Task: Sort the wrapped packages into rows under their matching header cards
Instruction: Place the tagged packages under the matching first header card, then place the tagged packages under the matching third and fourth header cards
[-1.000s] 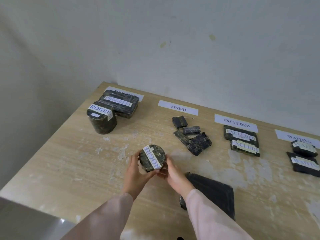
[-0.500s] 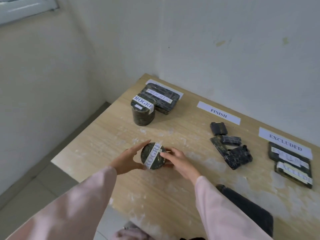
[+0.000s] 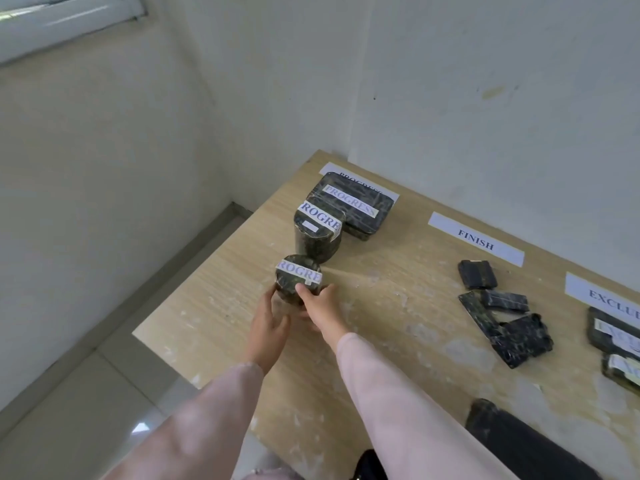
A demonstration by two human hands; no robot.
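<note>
A small round dark-wrapped package [image 3: 297, 278] with a white PROGRESS label on top stands on the wooden table [image 3: 398, 306]. My left hand [image 3: 268, 322] cups its left side and my right hand [image 3: 320, 308] grips its right side. It sits just in front of a taller round PROGRESS package [image 3: 317, 232], behind which lies a flat PROGRESS package [image 3: 356, 204] that partly covers the PROGRESS header card [image 3: 332, 169]. The FINISH card [image 3: 476, 239] has several small dark packages [image 3: 502, 313] under it.
The EXCLUDED card [image 3: 609, 299] with two labelled packages [image 3: 614, 336] under it is cut by the right edge. A flat black pouch [image 3: 519, 441] lies at the near right. The table's left edge drops to a tiled floor [image 3: 69, 393]; walls close the corner.
Both hands carried the small round package away from me and leftwards, setting it in line in front of the tall PROGRESS package. The label now faces up. My view has swung left.
</note>
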